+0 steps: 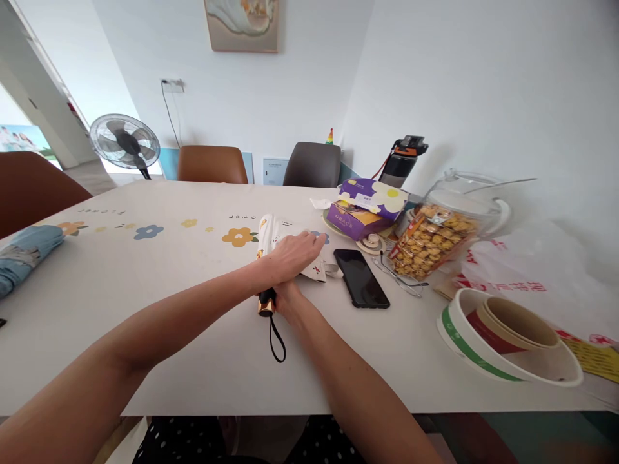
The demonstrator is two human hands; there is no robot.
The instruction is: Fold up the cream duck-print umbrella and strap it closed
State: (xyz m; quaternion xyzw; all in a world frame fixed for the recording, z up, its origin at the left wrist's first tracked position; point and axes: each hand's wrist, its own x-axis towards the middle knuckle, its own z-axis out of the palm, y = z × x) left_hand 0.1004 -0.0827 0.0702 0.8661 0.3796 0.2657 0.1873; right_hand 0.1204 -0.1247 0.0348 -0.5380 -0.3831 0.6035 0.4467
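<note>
A folded white umbrella point(271, 233) with small prints lies on the white table point(145, 309), its black handle with a gold ring and a black wrist loop point(275, 335) pointing toward me. My left hand point(290, 254) lies across the umbrella's fabric, fingers flat and stretched toward the right. My right hand point(283, 298) sits under the left wrist, wrapped round the handle point(266, 303), with its fingers mostly hidden.
A black phone point(360, 278) lies just right of the umbrella. Beyond it are a purple box point(360, 216), a snack jar point(435, 241), a dark bottle point(402, 161), plastic bags and stacked paper bowls point(512, 335). A blue folded umbrella point(24, 254) lies far left. Chairs and a fan stand behind.
</note>
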